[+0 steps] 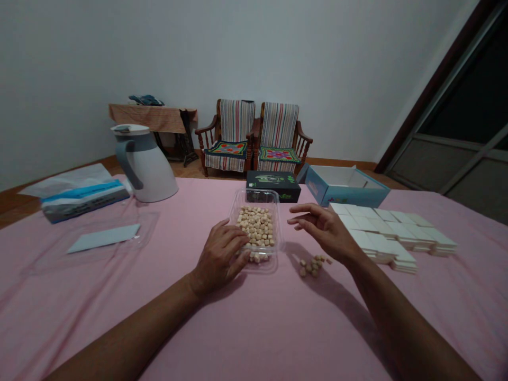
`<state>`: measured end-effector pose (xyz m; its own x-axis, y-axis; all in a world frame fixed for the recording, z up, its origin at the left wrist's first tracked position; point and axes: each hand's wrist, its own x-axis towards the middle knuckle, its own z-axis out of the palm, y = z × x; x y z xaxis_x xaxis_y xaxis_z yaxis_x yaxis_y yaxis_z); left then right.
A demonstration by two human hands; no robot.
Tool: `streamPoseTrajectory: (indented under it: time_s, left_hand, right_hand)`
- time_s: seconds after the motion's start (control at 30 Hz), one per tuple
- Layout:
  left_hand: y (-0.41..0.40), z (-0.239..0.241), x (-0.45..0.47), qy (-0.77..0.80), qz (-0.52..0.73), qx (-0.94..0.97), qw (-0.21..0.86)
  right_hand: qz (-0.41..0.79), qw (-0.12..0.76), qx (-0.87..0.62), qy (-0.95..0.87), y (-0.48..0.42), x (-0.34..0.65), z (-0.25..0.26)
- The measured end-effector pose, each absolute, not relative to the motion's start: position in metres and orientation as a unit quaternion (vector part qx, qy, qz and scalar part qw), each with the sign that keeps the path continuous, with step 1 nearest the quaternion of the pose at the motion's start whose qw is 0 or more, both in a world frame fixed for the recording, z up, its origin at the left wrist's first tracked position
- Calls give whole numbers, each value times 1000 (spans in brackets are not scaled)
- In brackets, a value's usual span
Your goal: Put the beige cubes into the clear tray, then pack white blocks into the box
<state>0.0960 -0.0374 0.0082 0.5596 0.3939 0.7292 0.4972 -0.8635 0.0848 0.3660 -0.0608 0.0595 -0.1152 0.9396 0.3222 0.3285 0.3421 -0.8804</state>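
Observation:
In front of me stands a clear plastic container (277, 222) with many small pale wooden cubes (256, 227) in it. My left hand (222, 256) lies against its left side, fingers stretched over the edge and thumb near the front corner. To the right of the container, my right hand (323, 230) hovers above the table with its fingers apart and nothing visible in them. Below that hand, a small loose pile of wooden cubes (313, 266) lies on the pink cloth.
Stacked white square tiles (391, 233) stand at the right. Behind are a black box (273, 182) and an open light-blue box (345, 188). On the left are a white-and-grey jug (148, 166), a tissue pack (85, 198) and a clear plastic lid (146, 227) with a white strip (103, 238).

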Motion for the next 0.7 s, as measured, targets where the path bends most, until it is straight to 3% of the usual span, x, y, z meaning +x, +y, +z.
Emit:
streamPoseTrajectory:
  time_s: [0.07, 0.2, 0.3, 0.53, 0.7]
  left_hand:
    - [-37, 8, 96, -251, -397, -880, 67]
    - [-37, 9, 96, -251, -395, -881, 73]
    - [-37, 9, 95, -250, -397, -880, 75]
    - [-36, 9, 95, -245, -396, -882, 76]
    - [-37, 9, 95, -249, -390, -884, 70]
  right_hand:
    - [254, 373, -540, -711, -61, 377, 56]
    - [137, 69, -645, -749, -63, 401, 48]
    - [126, -61, -668, -731, -64, 409, 43]
    - [158, -75, -646, -743, -53, 417, 28]
    - [161, 31, -652, -740, -50, 417, 32]
